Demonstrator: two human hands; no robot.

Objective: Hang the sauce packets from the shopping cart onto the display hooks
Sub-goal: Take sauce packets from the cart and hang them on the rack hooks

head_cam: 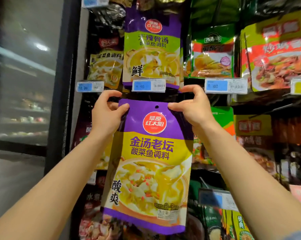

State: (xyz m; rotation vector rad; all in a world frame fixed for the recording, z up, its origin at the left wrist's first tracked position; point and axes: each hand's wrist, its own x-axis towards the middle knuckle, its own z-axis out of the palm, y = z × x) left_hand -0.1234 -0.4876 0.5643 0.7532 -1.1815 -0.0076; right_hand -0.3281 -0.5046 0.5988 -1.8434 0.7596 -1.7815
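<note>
A purple and yellow sauce packet [148,167] with a red round logo hangs upright in front of the display, held by its top corners. My left hand [107,112] pinches the top left corner and my right hand [192,105] pinches the top right corner. The packet's small hang hole [156,106] sits between my thumbs, just below a blue price tag [148,85]. Above that tag hangs a similar purple and green packet [152,49]. The hook itself is hidden in the dark gap behind the packet's top edge. The shopping cart is out of view.
Other hanging packets fill the display: dark ones at left [105,66], green ones [213,52] and red-green ones [278,58] at right. More price tags [225,86] line the rail. A glass-door cooler [28,71] stands at far left.
</note>
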